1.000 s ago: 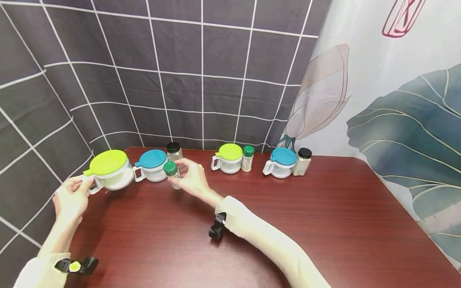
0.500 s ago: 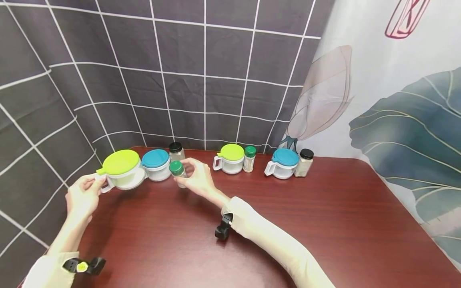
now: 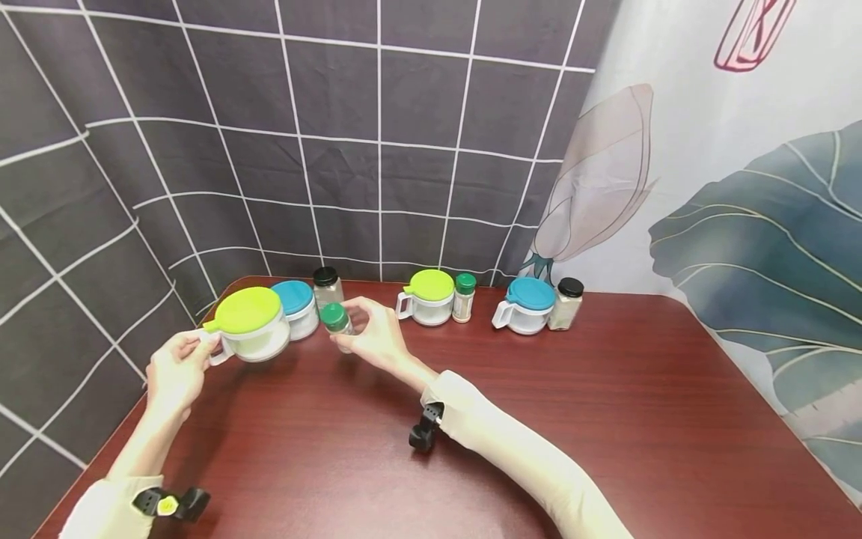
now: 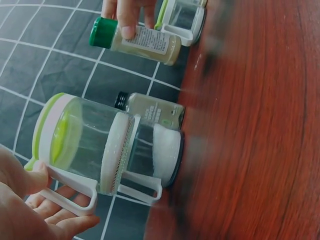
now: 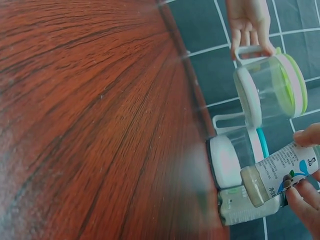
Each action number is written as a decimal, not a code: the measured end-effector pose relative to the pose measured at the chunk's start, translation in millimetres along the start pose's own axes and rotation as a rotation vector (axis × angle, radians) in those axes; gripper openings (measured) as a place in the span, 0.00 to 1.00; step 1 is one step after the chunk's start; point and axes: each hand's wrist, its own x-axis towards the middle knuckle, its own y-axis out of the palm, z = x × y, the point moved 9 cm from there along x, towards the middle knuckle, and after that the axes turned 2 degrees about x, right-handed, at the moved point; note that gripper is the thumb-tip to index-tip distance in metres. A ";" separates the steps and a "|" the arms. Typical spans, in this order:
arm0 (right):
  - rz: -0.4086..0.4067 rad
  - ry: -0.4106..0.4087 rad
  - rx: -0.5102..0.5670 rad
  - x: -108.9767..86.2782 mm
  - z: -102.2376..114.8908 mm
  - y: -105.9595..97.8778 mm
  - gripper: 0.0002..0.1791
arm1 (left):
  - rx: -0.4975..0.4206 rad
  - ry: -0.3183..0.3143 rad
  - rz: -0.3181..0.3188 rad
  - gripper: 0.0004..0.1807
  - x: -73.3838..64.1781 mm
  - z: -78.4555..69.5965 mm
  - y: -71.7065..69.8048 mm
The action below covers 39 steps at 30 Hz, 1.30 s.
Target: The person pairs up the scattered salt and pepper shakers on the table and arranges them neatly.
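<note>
My left hand (image 3: 176,374) grips the white handle of a clear seasoning jar (image 4: 85,145) with a lime-green lid and white contents at its bottom. In the left wrist view the jar hangs above the table. My right hand (image 3: 380,337) pinches a small spice bottle (image 5: 280,172) with a green cap, also held above the table; its label faces the right wrist camera. Behind the two held things stand a blue-lidded seasoning jar (image 3: 294,298), partly hidden by the lime-lidded one, and a black-capped spice bottle (image 3: 328,288).
Farther right along the back edge stand another lime-lidded jar (image 3: 431,298), a green-capped bottle (image 3: 464,298), a blue-lidded jar (image 3: 527,305) and a black-capped bottle (image 3: 566,303). Behind the reddish-brown table (image 3: 377,464) hangs a dark tile-patterned curtain (image 3: 337,165).
My left hand has carried the lime-lidded jar to the right, so it now overlaps the blue-lidded jar in the head view. My right hand, with the green-capped bottle, has shifted slightly right.
</note>
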 end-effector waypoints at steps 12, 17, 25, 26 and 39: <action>-0.003 -0.017 0.003 -4.4 -0.5 -8.2 0.22 | -0.026 0.029 0.044 0.17 -4.1 -5.5 17.3; -0.003 -0.010 -0.003 -5.7 -2.5 -11.4 0.22 | -0.040 0.055 0.057 0.16 -4.7 -9.1 23.3; -0.003 -0.006 0.001 -8.4 -1.0 -16.0 0.22 | 0.003 0.054 0.065 0.18 -6.4 -11.7 29.9; -0.002 -0.004 0.008 -9.0 -0.6 -16.8 0.22 | 0.005 0.056 0.066 0.19 -6.6 -12.3 30.8; 0.006 0.007 -0.001 -13.8 -4.5 -27.6 0.22 | -0.002 0.065 0.109 0.19 -7.9 -20.4 48.2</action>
